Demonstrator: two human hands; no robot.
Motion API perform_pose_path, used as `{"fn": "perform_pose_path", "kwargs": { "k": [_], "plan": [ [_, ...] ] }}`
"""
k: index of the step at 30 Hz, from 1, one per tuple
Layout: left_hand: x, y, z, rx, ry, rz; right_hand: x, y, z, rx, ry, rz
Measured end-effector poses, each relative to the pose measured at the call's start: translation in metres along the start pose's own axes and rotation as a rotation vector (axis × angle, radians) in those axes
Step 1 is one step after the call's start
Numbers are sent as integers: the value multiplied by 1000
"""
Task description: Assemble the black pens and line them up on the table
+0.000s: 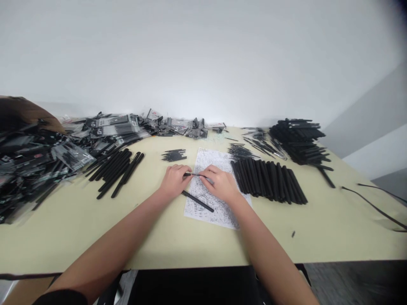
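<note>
Over the scribbled paper (219, 216), both hands pinch the ends of a thin dark pen refill (195, 174). My left hand (173, 180) is closed at its left end, and my right hand (220, 182) grips the right end with thumb and forefinger. Fingers hide much of the refill. A black pen barrel (199, 201) slants across the paper just below the hands, its upper end close to the left hand. Right of my right hand lies a tight row of black pens (269, 180). Small dark refills (174, 155) form a group beyond my left hand.
Packaged pens in clear sleeves (111, 127) heap along the back and left, by a cardboard box (28, 112). Loose black pens (119, 171) lie at left. More refills (241, 151) and a stacked pen pile (299, 142) are at right, with a dark cable (375, 207).
</note>
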State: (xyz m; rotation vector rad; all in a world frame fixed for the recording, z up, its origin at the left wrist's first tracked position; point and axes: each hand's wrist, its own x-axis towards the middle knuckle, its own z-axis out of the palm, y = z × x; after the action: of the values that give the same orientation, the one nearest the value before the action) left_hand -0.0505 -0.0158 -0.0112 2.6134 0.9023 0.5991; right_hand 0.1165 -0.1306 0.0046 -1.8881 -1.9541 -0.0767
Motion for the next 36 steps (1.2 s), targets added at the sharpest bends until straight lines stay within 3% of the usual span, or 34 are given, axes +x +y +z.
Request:
{"fn": "perform_pose_path", "kwargs": {
  "k": [18,36],
  "plan": [
    [0,-5,3,-78,23,64,-1,-1,-1,-19,-8,2],
    [-3,-6,5,-144,61,261,-1,-3,-4,-130,-69,25]
  ]
}}
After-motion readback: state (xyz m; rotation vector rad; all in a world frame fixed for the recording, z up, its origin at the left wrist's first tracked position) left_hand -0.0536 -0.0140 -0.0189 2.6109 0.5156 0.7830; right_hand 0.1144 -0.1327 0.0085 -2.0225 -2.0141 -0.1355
